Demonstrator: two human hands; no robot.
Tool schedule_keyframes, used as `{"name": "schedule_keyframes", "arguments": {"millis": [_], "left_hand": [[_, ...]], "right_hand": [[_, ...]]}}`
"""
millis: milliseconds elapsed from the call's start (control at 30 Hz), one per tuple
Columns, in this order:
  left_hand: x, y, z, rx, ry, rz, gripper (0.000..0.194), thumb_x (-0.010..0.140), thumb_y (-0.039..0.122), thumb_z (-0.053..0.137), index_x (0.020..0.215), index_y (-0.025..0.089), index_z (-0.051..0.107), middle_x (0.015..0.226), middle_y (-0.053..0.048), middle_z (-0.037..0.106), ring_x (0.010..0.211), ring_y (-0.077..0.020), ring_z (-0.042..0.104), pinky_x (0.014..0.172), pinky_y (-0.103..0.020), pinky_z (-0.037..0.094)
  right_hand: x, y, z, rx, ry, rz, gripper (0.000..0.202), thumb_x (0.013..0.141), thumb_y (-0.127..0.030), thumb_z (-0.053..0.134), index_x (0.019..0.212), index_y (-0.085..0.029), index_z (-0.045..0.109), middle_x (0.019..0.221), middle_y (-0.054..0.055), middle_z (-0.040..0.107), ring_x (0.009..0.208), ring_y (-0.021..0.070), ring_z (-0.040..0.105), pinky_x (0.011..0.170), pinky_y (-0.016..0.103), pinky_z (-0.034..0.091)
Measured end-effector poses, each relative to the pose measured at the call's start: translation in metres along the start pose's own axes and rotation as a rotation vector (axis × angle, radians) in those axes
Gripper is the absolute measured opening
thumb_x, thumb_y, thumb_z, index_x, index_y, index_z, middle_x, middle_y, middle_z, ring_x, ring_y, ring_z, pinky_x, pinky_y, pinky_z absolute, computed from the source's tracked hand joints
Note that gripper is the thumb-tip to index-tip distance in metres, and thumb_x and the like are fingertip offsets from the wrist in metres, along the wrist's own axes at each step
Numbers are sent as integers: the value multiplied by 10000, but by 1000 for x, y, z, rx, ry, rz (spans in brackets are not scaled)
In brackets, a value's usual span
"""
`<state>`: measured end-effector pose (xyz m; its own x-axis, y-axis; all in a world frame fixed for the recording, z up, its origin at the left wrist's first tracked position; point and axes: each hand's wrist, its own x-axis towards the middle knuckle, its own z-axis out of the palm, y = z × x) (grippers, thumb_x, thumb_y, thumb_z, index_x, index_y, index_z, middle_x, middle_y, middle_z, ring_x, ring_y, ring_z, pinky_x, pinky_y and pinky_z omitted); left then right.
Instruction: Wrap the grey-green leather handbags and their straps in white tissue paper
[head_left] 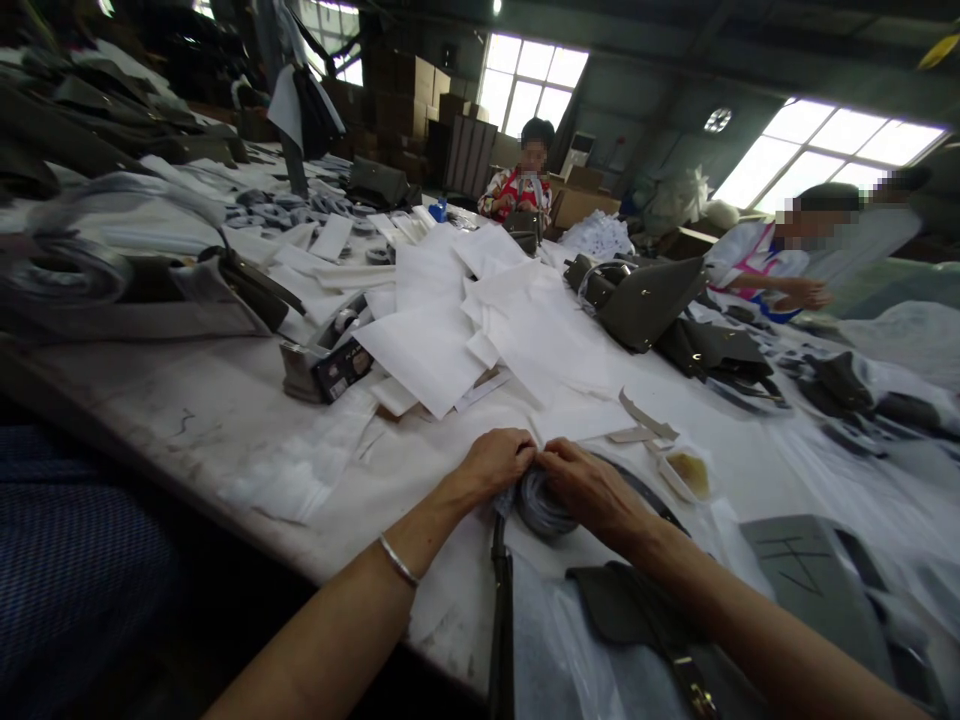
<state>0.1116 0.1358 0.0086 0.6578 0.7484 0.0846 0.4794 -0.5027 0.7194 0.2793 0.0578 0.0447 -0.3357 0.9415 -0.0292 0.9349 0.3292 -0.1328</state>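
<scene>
My left hand (501, 460) and my right hand (581, 480) meet in front of me with their fingertips pinched together. They close on the upper end of a dark bag strap (501, 580) wrapped in clear film. Just under my right hand lies a coil of grey wrapped strap (544, 508); its far side is covered by the fingers. Below my right forearm rests a dark olive handbag (622, 605) with a gold-coloured clasp, partly over white sheet wrapping (544, 640). What exactly the fingertips pinch is small and partly hidden.
White paper sheets (427, 350) pile up ahead on the table (217, 400), beside an open small box (330, 370). More olive bags (645, 300) lie at right and a wrapped one (150, 290) at left. Two co-workers (517, 195) (780, 260) are across the table.
</scene>
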Motion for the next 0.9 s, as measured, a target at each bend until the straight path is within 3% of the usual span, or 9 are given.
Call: {"name": "schedule_keyframes", "arguments": {"millis": [100,233,367,433,533,600,700,900], "left_hand": [[0,0,-1,32,46,-31,254,917,318,465,1002,202,673,1016,-49,700,944,-202,639,836,-287,472],[-2,1,-2,92,100,-66,333,846,447,600,1066,200,643,1071,-53,670,999,-219,624,852,-289,480],[-3,5,0,119,94,-94,259,825,344,611,1050,217,638,1050,-35,662,993,-208,614,841,-280,472],[-4,7,0,126,94,-103,223,816,310,611,1019,219,635,1031,-32,660,974,-204,611,828,-279,467],[-4,8,0,122,104,-106,198,805,303,616,982,217,628,1009,-31,657,960,-207,605,822,-289,462],[-4,7,0,109,113,-106,190,798,303,615,968,218,628,1004,-30,657,953,-211,603,816,-297,463],[-4,6,0,86,115,-109,181,798,306,609,956,220,631,1007,-28,658,945,-210,603,813,-299,464],[-3,6,0,85,107,-111,209,791,338,629,962,218,648,992,-31,665,938,-209,610,821,-290,470]], "right_hand": [[22,4,0,2,74,114,443,819,-82,538,1243,-208,520,1228,92,547,987,199,613,842,290,486],[38,10,-1,-1,-28,135,345,838,-133,576,1174,-208,599,1102,68,617,975,193,619,827,265,464],[36,21,-15,41,-55,114,258,850,-265,623,1102,-242,671,1034,43,674,902,190,642,787,266,465],[31,38,-28,81,18,180,215,864,-317,611,1051,-248,695,989,29,705,849,181,653,774,268,473],[22,83,-48,-41,155,436,229,895,-336,547,1018,-230,708,992,54,725,882,213,660,780,304,478],[15,118,-56,-172,87,627,283,885,-331,537,1096,-219,689,1089,92,708,987,261,645,797,342,474],[5,159,-54,-198,-131,798,354,816,-304,599,1148,-200,668,1116,116,698,1021,284,641,777,347,484],[0,182,-34,-177,-215,873,313,761,-230,595,1058,-219,695,1088,107,699,995,276,655,711,326,490]]}}
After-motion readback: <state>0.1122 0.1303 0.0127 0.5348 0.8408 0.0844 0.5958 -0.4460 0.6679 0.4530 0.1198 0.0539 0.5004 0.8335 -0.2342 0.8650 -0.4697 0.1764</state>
